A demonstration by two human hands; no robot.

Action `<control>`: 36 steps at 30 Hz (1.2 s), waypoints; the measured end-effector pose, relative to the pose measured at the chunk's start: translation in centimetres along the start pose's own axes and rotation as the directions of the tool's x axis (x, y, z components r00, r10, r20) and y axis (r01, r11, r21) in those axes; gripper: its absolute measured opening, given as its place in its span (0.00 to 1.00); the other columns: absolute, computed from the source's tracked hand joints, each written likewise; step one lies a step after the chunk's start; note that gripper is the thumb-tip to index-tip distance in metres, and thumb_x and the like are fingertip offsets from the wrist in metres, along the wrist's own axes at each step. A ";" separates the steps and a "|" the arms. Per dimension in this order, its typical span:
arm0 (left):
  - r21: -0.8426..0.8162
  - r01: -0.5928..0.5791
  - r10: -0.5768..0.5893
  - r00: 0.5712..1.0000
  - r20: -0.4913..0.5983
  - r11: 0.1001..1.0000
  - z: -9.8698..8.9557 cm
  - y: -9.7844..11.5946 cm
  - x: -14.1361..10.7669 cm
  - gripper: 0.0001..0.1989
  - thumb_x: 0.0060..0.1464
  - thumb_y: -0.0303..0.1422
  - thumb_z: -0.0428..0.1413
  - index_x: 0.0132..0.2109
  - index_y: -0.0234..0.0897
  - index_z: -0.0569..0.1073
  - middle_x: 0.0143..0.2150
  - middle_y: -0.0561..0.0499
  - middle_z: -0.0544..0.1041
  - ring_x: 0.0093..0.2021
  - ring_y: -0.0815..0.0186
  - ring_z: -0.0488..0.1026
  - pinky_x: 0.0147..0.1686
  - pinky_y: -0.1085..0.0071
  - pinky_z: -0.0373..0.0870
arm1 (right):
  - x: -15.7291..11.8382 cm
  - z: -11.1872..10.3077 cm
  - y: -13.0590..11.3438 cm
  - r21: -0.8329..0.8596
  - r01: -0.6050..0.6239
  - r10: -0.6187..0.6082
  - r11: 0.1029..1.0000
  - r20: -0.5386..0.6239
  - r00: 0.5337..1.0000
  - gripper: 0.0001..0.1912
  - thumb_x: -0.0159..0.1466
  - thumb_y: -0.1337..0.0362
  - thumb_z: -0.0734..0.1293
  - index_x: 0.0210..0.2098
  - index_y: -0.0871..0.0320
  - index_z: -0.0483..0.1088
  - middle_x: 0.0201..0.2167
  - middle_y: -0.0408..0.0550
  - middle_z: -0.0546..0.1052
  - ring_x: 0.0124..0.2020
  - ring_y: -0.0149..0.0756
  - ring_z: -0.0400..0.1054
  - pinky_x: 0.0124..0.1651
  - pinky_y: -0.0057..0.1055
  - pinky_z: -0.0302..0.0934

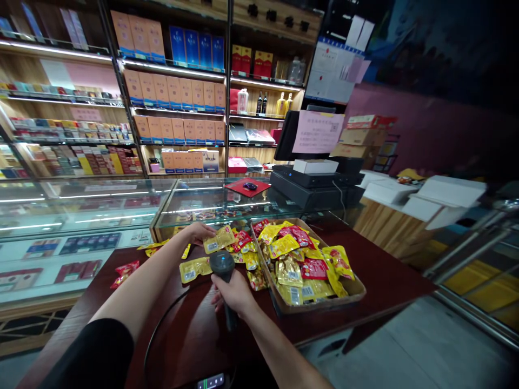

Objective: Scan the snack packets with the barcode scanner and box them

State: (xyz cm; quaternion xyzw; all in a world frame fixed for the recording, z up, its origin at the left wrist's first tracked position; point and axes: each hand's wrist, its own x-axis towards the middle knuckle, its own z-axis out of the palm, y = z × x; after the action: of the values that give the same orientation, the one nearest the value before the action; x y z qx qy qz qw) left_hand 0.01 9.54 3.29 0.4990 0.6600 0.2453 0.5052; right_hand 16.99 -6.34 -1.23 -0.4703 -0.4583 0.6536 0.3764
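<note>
My left hand (pixel 199 233) pinches the end of a gold snack packet (pixel 219 239), its barcode side facing up. Wrapped round the handle of a dark handheld scanner (pixel 222 263) is my right hand (pixel 235 294); the scanner's head is just below the held packet. Another gold packet (pixel 194 269) lies on the dark red table beside the scanner head. Red and yellow packets (pixel 242 240) are piled between my hands and a cardboard tray (pixel 316 307), which is heaped with yellow, red and gold packets.
A red packet (pixel 125 272) lies near the left table edge (pixel 87 310). The scanner's cable (pixel 156 324) curves over the table. Behind stand a glass counter (pixel 203 200), a monitor (pixel 312 132) and a mouse (pixel 250 186). A phone (pixel 211 381) is at the bottom edge.
</note>
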 end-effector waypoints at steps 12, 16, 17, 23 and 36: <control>0.027 -0.007 0.006 0.999 0.040 1.000 0.1 -0.5 -0.3 0.18 0.28 0.33 0.70 0.33 0.36 0.79 0.27 0.50 0.77 0.28 0.66 0.73 0.29 0.70 0.72 | -0.2 0.5 0.2 0.001 -0.025 0.025 1.000 0.008 1.000 0.19 0.50 0.51 0.70 0.28 0.59 0.64 0.18 0.39 0.69 0.14 0.32 0.68 0.13 0.25 0.61; 0.049 0.011 -0.015 0.997 0.071 0.999 0.5 -1.4 0.0 0.21 0.27 0.34 0.71 0.34 0.37 0.79 0.25 0.51 0.76 0.26 0.66 0.72 0.28 0.70 0.72 | -0.3 0.7 1.0 0.030 -0.025 0.024 0.999 0.028 0.999 0.21 0.49 0.50 0.71 0.27 0.59 0.63 0.18 0.37 0.67 0.14 0.31 0.67 0.12 0.25 0.61; 0.052 0.020 -0.025 0.996 0.086 0.998 0.6 -1.7 0.2 0.22 0.26 0.34 0.71 0.35 0.37 0.79 0.25 0.51 0.77 0.25 0.66 0.72 0.27 0.69 0.72 | -0.3 0.7 1.3 0.032 -0.026 0.025 0.999 0.030 0.999 0.21 0.49 0.49 0.71 0.27 0.59 0.62 0.18 0.37 0.66 0.14 0.30 0.67 0.12 0.25 0.61; 0.115 0.038 -0.051 0.992 0.113 0.993 0.9 -2.7 0.6 0.25 0.24 0.38 0.72 0.36 0.39 0.80 0.26 0.50 0.77 0.22 0.68 0.69 0.25 0.70 0.72 | -0.1 1.0 2.5 0.054 -0.063 0.061 0.997 0.037 0.997 0.21 0.49 0.48 0.70 0.27 0.59 0.62 0.17 0.37 0.66 0.15 0.32 0.67 0.13 0.25 0.61; 0.140 0.019 -0.038 0.991 0.132 0.990 1.2 -2.5 -0.1 0.20 0.28 0.38 0.71 0.34 0.39 0.80 0.24 0.52 0.75 0.21 0.70 0.68 0.24 0.72 0.70 | 0.3 0.8 2.6 0.053 -0.058 0.057 0.997 0.029 0.998 0.21 0.51 0.50 0.70 0.31 0.59 0.62 0.18 0.36 0.66 0.14 0.33 0.68 0.12 0.26 0.61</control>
State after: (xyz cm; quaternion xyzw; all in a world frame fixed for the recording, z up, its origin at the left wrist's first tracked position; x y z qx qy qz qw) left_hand 0.09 8.29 0.86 0.5388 0.6471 0.1574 0.5160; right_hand 15.95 -7.07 -3.64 -0.4641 -0.4319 0.6826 0.3636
